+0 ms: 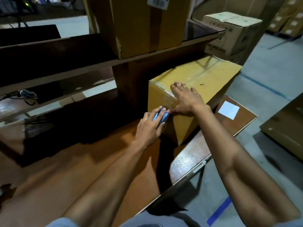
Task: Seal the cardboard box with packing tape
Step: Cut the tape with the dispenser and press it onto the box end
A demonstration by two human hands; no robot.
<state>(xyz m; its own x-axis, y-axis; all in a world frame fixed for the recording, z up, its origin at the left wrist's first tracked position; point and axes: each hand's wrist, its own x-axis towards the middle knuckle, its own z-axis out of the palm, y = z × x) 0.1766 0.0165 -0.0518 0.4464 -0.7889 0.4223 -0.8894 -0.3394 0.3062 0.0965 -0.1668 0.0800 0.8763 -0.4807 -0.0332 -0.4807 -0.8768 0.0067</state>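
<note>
A closed yellow-brown cardboard box [211, 79] stands on the brown table [105, 154], with clear packing tape [168, 99] running along its top seam and down its near side. My left hand [149, 126] grips a blue tape dispenser [161, 115] pressed against the box's near side face. My right hand [185, 97] lies flat over the box's near top edge, fingers spread on the tape, thumb down beside the dispenser.
A second taped box [147, 25] sits on the shelf above the table. A printed carton [232, 35] stands behind on the right. A white label [228, 110] lies on the table's right end. Cables [24, 95] rest on the left shelf. Grey floor lies to the right.
</note>
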